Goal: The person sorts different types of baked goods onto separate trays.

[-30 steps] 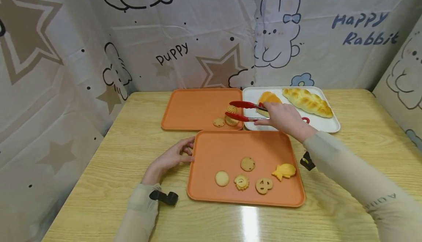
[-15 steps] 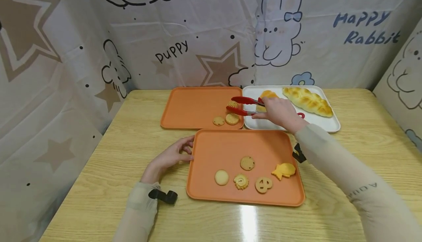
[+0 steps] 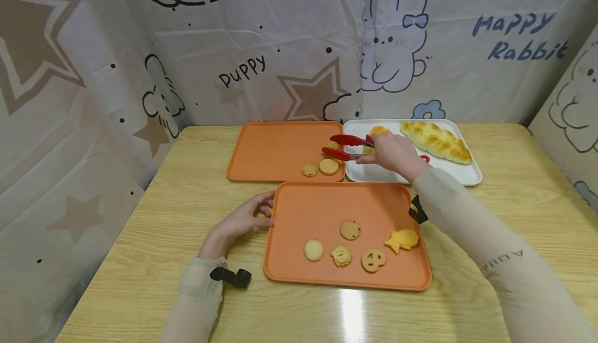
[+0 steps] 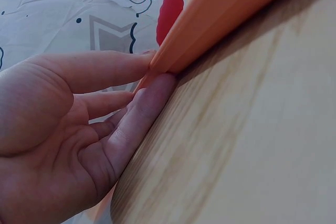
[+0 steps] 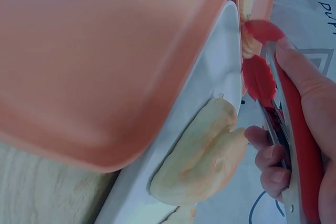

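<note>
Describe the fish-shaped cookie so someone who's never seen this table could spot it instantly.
Start at the near orange tray, the one the left hand touches at its left edge. Five cookies lie in its front half; the fish-shaped cookie is the rightmost, next to the pretzel cookie. It alone is bright yellow with a tail, not round and tan.

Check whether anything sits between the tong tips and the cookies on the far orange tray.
Nothing visible does. The red tongs, gripped by the right hand, have their tips around a swirl cookie; two more cookies lie just nearer on the far orange tray.
</note>
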`<action>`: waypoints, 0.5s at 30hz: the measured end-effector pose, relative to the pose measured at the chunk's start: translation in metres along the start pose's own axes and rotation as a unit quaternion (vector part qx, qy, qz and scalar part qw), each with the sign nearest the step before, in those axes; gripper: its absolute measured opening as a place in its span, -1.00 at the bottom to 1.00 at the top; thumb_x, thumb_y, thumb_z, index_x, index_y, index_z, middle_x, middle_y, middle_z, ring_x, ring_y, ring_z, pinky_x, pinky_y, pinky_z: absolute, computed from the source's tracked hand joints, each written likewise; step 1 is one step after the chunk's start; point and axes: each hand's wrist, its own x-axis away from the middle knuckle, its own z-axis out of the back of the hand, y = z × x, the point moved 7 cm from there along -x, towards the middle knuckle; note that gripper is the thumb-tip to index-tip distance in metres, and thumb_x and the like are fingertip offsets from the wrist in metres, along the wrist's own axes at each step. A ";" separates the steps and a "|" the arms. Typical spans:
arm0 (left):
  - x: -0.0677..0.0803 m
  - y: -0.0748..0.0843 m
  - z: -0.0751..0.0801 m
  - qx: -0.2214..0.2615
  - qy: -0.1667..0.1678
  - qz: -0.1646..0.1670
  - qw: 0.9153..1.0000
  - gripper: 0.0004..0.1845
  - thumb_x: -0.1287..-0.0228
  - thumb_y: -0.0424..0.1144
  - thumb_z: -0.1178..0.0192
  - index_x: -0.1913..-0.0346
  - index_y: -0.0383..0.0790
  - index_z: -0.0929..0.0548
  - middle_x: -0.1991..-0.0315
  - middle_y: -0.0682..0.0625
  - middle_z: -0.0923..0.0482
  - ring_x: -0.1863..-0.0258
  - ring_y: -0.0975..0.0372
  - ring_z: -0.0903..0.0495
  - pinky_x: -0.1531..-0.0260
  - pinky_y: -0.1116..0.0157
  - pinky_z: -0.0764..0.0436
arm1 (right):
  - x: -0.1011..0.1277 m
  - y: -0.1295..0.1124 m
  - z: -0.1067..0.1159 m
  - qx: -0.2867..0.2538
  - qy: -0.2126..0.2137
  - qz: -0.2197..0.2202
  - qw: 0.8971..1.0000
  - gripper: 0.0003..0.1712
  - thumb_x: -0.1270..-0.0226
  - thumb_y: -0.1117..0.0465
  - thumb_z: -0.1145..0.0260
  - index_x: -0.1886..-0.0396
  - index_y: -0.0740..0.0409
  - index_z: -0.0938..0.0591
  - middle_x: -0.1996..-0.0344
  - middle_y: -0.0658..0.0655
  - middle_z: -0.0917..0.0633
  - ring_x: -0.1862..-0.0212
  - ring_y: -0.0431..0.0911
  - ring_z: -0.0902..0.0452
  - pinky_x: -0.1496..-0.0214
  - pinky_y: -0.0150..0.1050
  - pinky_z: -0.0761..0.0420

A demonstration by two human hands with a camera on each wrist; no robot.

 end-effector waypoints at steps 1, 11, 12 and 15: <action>0.000 0.000 0.000 0.000 0.000 0.001 1.000 -0.18 -0.08 -0.43 -0.24 -0.39 -0.26 -0.07 -0.04 -0.18 -0.26 0.15 0.14 -0.35 0.24 0.37 -0.48 | 0.000 0.000 0.000 -0.001 -0.003 -0.002 1.000 -0.40 0.07 -0.33 -0.31 0.46 0.13 -0.45 0.63 0.09 -0.47 0.60 -0.02 -0.37 0.64 -0.24 -0.30; 0.000 0.002 -0.002 0.006 -0.004 -0.004 1.000 -0.19 -0.08 -0.45 -0.23 -0.39 -0.30 -0.06 -0.04 -0.23 -0.24 0.13 0.09 -0.34 0.25 0.40 -0.48 | 0.006 0.004 0.002 -0.004 -0.015 -0.011 1.000 -0.22 0.12 -0.43 -0.25 0.23 0.18 -0.51 0.53 0.12 -0.53 0.53 -0.01 -0.41 0.59 -0.22 -0.38; 0.000 0.001 -0.002 0.006 -0.003 -0.003 1.000 -0.19 -0.08 -0.45 -0.23 -0.39 -0.30 -0.06 -0.04 -0.23 -0.24 0.13 0.09 -0.34 0.25 0.40 -0.47 | 0.009 0.003 0.003 -0.003 -0.012 -0.009 1.000 -0.21 0.13 -0.45 -0.24 0.25 0.17 -0.51 0.55 0.11 -0.52 0.54 -0.01 -0.40 0.59 -0.22 -0.37; 0.000 0.001 -0.001 0.004 -0.002 -0.003 1.000 -0.19 -0.08 -0.44 -0.23 -0.39 -0.29 -0.07 -0.05 -0.22 -0.24 0.12 0.10 -0.34 0.24 0.39 -0.47 | 0.019 0.001 0.008 0.001 0.001 0.004 1.000 -0.20 0.17 -0.48 -0.22 0.29 0.16 -0.49 0.59 0.09 -0.50 0.56 -0.03 -0.39 0.60 -0.23 -0.33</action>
